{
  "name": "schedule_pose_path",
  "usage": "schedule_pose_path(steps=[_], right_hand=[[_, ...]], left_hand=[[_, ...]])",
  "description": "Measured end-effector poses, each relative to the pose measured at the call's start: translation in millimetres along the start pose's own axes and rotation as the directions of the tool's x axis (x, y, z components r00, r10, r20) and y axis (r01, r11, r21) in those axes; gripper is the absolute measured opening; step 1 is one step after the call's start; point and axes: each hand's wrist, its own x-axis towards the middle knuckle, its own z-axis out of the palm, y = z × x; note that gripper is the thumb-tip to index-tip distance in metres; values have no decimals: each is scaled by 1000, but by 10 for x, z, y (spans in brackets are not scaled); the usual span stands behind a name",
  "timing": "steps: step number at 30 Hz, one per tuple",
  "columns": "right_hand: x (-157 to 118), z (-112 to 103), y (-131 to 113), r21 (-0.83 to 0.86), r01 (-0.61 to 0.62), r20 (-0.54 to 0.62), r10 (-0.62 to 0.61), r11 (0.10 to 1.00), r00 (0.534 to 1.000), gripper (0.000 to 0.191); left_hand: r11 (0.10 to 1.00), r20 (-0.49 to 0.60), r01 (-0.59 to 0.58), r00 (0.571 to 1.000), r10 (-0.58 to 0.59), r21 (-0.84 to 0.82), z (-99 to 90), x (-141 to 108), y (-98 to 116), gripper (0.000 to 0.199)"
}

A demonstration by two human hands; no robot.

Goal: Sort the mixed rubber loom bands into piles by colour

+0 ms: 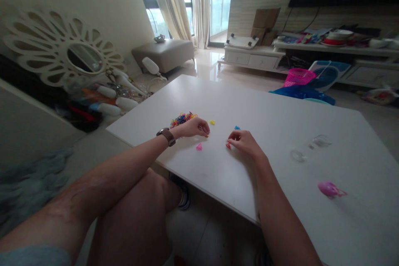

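On the white table (pixel 212 99) lies a pile of small multicoloured pieces (pixel 183 119), partly hidden behind my left wrist. My left hand (pixel 198 127) is just right of the pile, fingertips pinched low over the tabletop on a tiny yellowish piece (pixel 207 136). My right hand (pixel 242 141) pinches small red pieces (pixel 228 145) at the tabletop. Between and around the hands sit a pink cluster (pixel 199 146), a yellow cluster (pixel 212 122) and a blue cluster (pixel 237 127), the blue one just behind my right hand.
Clear round containers (pixel 298 155) and a purple egg-shaped item (pixel 328 189) lie on the table's right side. Beyond the table stand a pink basket (pixel 299 77), a grey ottoman (pixel 165 55) and a white TV cabinet (pixel 249 57). My legs are below the front edge.
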Motion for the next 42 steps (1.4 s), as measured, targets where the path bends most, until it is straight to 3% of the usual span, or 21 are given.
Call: schedule_pose_path(steps=[5,10,19,22,24,28,35,38,42], right_hand=[[49,147,-117,-13,149,-158,-149,989,976,7],[56,269,-208,-15,274,-141,-273,962,952,11],[71,307,-188,-47,296,-135,-299,954,945,11],[71,303,-190,-93,275,-177,-288,957,941,9],[66,295,-191,-113,240,-228,-260,964,938,8],[51,276,-190,-114,197,-270,-221,974,937,7],[25,279,-173,-121,204,-261,-229,971,938,10],[19,283,-162,-116,198,-266,-223,973,938,11],[24,290,-142,-105,199,-267,-220,974,938,11]], left_hand=[[998,-6,-11,1000,10,-55,54,34,22,29],[994,-8,-52,999,51,-101,185,67,112,28],[992,-11,-66,998,65,-105,269,120,156,26],[996,-86,-56,995,51,-68,210,162,112,26],[998,-216,-34,976,22,-53,139,198,53,24],[997,-488,28,871,-59,-70,20,269,-103,16],[988,-656,135,739,-152,-77,129,432,-230,14],[987,-675,132,720,-160,-93,186,503,-211,12],[979,-615,140,762,-204,-151,172,524,-173,11]])
